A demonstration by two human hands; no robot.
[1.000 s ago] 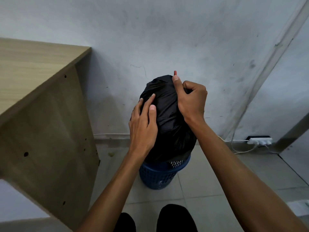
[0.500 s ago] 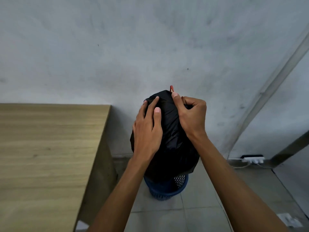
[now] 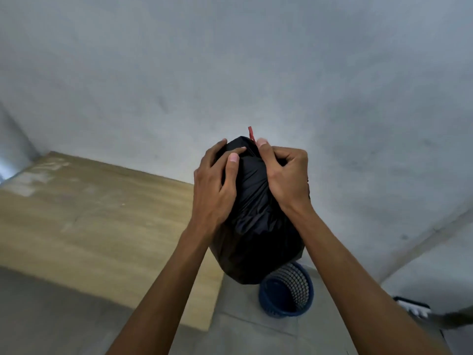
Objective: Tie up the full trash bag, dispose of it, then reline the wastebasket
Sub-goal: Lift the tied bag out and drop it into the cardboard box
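A full black trash bag (image 3: 256, 237) hangs in the air in front of me, clear of the wastebasket. My left hand (image 3: 213, 190) grips its upper left side with fingers curled over the top. My right hand (image 3: 286, 175) is closed on the gathered top at the right. A short red drawstring end (image 3: 251, 134) sticks up between my thumbs. The blue mesh wastebasket (image 3: 289, 293) stands on the floor below and slightly right of the bag, its inside showing no liner.
A light wooden desk (image 3: 89, 221) fills the left side, its corner close to the bag and basket. A grey wall is behind. A white power strip (image 3: 414, 307) lies on the tiled floor at the right, by the wall.
The bag has risen fully out of the basket, held by both hands. My view has risen too, so the desk top and the basket's open inside now show.
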